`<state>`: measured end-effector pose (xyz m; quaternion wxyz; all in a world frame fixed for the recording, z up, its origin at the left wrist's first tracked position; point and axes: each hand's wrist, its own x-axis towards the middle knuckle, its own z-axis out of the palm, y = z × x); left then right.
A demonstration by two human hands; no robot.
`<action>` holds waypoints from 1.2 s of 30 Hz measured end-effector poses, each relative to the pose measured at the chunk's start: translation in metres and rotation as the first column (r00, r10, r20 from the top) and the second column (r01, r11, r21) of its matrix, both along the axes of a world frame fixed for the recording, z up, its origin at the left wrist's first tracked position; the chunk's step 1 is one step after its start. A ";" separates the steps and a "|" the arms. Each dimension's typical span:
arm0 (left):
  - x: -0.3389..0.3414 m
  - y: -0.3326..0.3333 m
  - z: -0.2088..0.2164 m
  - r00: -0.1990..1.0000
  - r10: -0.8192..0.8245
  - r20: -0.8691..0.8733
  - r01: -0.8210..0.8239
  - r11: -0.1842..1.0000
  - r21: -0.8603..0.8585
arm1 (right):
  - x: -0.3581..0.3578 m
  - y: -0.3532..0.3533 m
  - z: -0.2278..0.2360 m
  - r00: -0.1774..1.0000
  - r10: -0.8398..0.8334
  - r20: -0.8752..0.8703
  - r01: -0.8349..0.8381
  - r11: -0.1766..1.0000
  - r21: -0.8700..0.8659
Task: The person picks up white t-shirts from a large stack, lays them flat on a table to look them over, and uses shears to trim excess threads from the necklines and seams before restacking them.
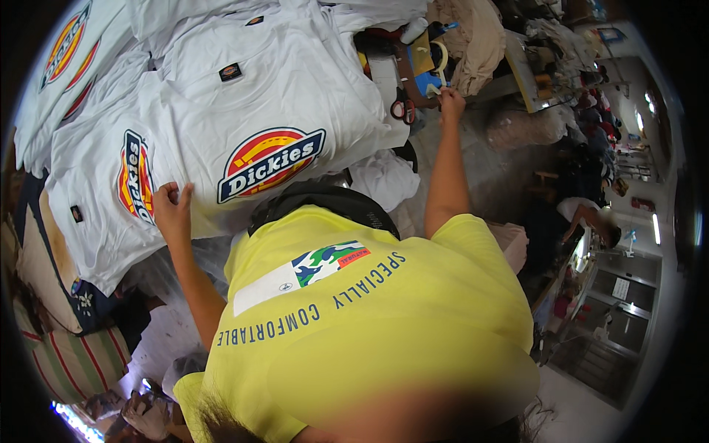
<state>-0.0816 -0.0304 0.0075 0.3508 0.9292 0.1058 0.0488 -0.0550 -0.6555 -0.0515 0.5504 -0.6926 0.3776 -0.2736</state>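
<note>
White T-shirts (199, 111) with a large red, yellow and navy printed emblem lie in a pile in front of me. My left hand (173, 214) is at the near edge of the pile, between two emblems. Its fingers are bent against the cloth, with the thumb apart. On the right my arm reaches out to a small cluttered stand. There my right hand (451, 107) is closed, fingertips pinching the pale end of a strip by a cream tape roll (441, 55). Red-handled scissors (402, 111) lie left of that hand, beside the shirts.
Beige cloth (473, 52) is heaped beyond the tape. White fabric (384, 179) hangs below the pile's near edge. A striped cushion-like bundle (81, 362) is at lower left. Another person (594, 221) sits at a bench far right.
</note>
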 end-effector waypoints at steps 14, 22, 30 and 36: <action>-0.018 -0.004 -0.004 0.996 0.048 0.070 -0.047 0.999 -0.012 | -0.019 -0.004 -0.016 0.966 -0.256 0.039 0.217 0.719 -0.660; -0.032 -0.010 0.001 0.975 0.213 0.058 -0.202 0.967 -0.153 | 0.043 0.182 0.056 0.745 0.663 -0.069 -0.563 0.570 -0.598; -0.031 0.002 -0.004 0.947 0.318 0.044 -0.292 0.909 -0.298 | 0.085 0.410 0.120 -0.129 0.804 -0.580 -0.717 -0.479 -0.506; -0.033 0.014 -0.011 0.927 0.375 0.001 -0.316 0.781 -0.538 | 0.087 0.506 0.127 -0.549 0.745 -0.378 -0.666 -0.664 -0.340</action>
